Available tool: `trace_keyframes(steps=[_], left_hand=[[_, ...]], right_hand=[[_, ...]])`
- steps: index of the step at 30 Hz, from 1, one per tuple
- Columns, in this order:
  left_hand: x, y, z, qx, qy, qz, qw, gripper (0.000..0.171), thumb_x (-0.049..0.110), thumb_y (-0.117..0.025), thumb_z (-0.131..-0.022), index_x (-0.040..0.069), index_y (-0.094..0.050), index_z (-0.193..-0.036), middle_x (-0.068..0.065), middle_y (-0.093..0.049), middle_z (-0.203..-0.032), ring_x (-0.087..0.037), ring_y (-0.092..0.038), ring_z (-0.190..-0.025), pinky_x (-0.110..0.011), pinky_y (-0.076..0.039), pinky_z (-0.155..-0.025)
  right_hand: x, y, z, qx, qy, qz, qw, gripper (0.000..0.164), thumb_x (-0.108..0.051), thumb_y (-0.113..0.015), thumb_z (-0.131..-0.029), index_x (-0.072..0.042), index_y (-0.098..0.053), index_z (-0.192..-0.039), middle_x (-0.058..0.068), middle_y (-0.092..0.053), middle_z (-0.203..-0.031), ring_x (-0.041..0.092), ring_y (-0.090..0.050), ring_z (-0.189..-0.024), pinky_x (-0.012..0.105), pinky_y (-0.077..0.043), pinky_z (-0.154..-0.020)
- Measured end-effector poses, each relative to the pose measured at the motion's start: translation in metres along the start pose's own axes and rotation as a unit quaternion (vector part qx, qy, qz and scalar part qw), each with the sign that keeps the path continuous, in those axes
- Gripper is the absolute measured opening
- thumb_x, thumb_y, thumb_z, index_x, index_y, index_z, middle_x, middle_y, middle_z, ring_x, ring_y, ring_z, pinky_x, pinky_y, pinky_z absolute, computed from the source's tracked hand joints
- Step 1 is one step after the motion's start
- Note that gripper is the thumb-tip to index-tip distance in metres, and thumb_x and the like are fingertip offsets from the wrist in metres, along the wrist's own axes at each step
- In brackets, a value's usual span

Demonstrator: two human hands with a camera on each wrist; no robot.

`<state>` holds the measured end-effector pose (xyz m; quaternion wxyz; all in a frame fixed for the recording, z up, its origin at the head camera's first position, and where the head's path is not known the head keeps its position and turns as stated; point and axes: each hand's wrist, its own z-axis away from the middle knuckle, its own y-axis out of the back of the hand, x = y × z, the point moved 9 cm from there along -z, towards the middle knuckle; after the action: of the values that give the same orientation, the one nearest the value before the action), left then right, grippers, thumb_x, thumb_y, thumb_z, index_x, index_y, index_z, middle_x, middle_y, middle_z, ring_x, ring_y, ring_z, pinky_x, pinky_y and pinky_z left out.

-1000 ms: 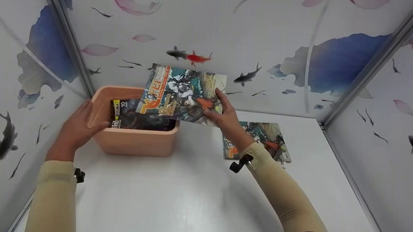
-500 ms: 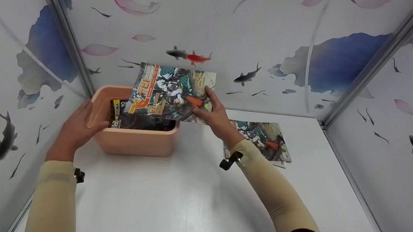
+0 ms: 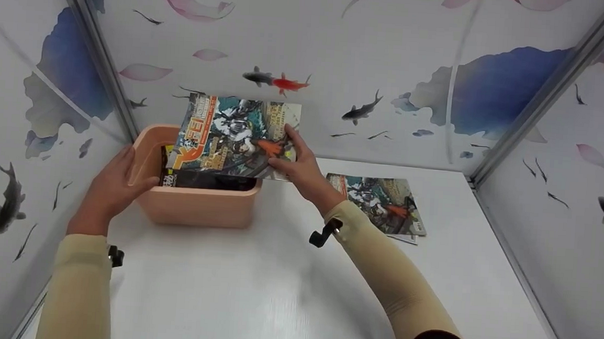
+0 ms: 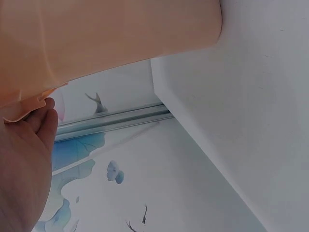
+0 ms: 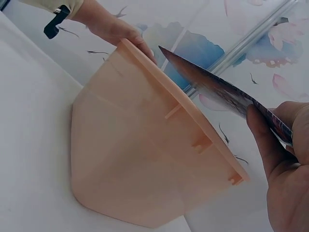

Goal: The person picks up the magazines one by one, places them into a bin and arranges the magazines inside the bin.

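Note:
My right hand (image 3: 308,174) pinches a magazine (image 3: 236,136) by its right edge, thumb on the cover. The cover carries orange lettering and a teal and white picture. In the head view it overlaps the opening of a peach plastic bin (image 3: 200,208); the right wrist view shows the magazine (image 5: 212,82) tilted above the bin's rim (image 5: 193,113). At the bin's left end, my left hand (image 3: 109,192) grips the rim, its fingers (image 4: 47,126) under the lip. A dark magazine (image 3: 217,181) lies inside the bin, mostly covered in the head view by the held one.
To the right on the white table (image 3: 253,287) lies a small stack of magazines (image 3: 386,206), the top one with a matching cover. Behind the bin rises a wall (image 3: 310,34) printed with fish and petals. Side walls meet it at metal corner posts (image 3: 97,47).
My right hand has carried the magazine leftward, further over the bin, uncovering more of the stack on the table. My left hand and the bin have stayed in place.

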<state>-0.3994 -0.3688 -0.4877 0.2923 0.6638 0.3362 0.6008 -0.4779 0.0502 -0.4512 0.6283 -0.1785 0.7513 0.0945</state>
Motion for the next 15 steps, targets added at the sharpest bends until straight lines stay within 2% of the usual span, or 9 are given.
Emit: trace_keyframes(steps=[8,15], left_hand=[[0.0,-0.001,0.0,-0.005,0.003,0.004,1.0,0.12,0.075,-0.066,-0.099,0.015,0.002,-0.179,-0.018,0.001,-0.185,-0.054,-0.008,-0.167,-0.083,-0.015,-0.124],[0.0,0.001,0.0,-0.002,0.004,0.004,1.0,0.122,0.076,-0.066,-0.098,0.016,0.003,-0.179,-0.016,0.002,-0.185,-0.054,-0.008,-0.166,-0.083,-0.016,-0.124]], right_hand=[[0.006,-0.014,-0.008,-0.007,0.004,0.039,0.999,0.1,-0.006,-0.086,-0.098,-0.031,-0.031,-0.177,-0.003,-0.022,-0.183,0.018,-0.009,-0.17,0.033,-0.054,-0.111],[0.008,-0.026,-0.015,-0.004,0.002,0.037,0.999,0.1,-0.006,-0.087,-0.096,-0.031,-0.032,-0.176,-0.002,-0.022,-0.183,0.017,-0.01,-0.17,0.036,-0.057,-0.107]])
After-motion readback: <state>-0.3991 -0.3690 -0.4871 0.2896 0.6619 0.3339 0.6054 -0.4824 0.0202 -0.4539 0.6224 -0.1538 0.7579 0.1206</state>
